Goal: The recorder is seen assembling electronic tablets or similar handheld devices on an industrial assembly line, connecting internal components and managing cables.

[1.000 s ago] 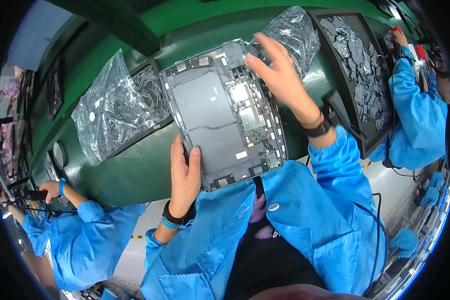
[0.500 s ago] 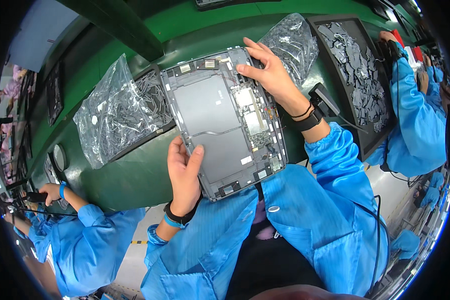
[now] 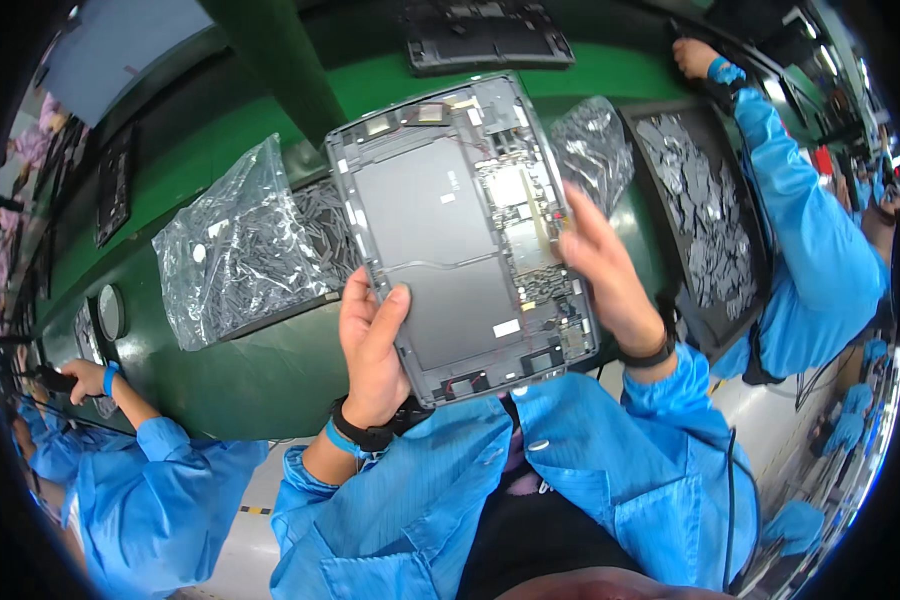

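Opened tablet chassis (image 3: 460, 240) lifted above the green bench (image 3: 240, 370), centre frame. Left hand (image 3: 370, 345) grips its 7 o'clock edge, right hand (image 3: 605, 275) clasps the 4 o'clock edge. Looks light, stiff, boards exposed and fragile: hold by the rim only.

Clear plastic bag (image 3: 235, 245) on green bench (image 3: 270, 350); tray of dark parts (image 3: 705, 215); neighbouring blue sleeves (image 3: 800, 230).

Bare green belt (image 3: 270, 370) open under lifted tablet chassis (image 3: 460, 240); plastic bag (image 3: 235, 245) left, parts tray (image 3: 705, 215) right.
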The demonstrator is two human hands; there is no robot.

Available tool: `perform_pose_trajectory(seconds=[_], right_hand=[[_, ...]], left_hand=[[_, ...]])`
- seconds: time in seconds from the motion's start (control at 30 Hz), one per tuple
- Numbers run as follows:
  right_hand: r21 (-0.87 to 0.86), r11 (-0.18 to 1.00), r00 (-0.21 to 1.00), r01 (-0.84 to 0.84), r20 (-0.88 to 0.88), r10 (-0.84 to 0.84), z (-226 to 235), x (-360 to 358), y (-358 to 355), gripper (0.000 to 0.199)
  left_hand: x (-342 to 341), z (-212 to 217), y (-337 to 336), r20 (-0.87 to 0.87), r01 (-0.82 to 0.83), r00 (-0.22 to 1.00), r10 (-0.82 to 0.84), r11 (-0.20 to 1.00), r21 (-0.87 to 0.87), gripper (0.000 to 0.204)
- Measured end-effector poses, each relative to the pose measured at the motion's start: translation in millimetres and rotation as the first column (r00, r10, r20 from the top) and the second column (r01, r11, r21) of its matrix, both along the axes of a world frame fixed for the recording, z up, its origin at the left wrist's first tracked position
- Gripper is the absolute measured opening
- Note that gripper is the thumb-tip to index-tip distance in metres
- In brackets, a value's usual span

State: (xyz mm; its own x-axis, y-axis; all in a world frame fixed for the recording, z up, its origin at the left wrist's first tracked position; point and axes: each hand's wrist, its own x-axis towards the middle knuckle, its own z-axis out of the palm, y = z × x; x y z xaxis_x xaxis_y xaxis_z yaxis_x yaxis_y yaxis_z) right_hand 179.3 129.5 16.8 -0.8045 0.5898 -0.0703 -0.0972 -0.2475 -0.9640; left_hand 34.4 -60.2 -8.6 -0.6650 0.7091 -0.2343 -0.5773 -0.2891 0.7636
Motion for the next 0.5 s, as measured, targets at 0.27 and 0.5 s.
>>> perform_pose_trajectory(seconds=[0.27, 0.5], right_hand=[[0.041, 0.995, 0.996, 0.088, 0.017, -0.088, 11.6, -34.3, 73.1, 0.051], [0.003, 0.992, 0.991, 0.127, 0.027, -0.127, -14.7, -189.9, 200.0, 0.039]], left_hand=[[-21.2, -9.6, 36.3, -0.208, 0.007, 0.978, 0.001, 0.999, 0.039, 0.051], [-29.0, -22.3, 20.2, -0.211, 0.110, 0.971, -0.114, 0.993, -0.030, 0.030]])
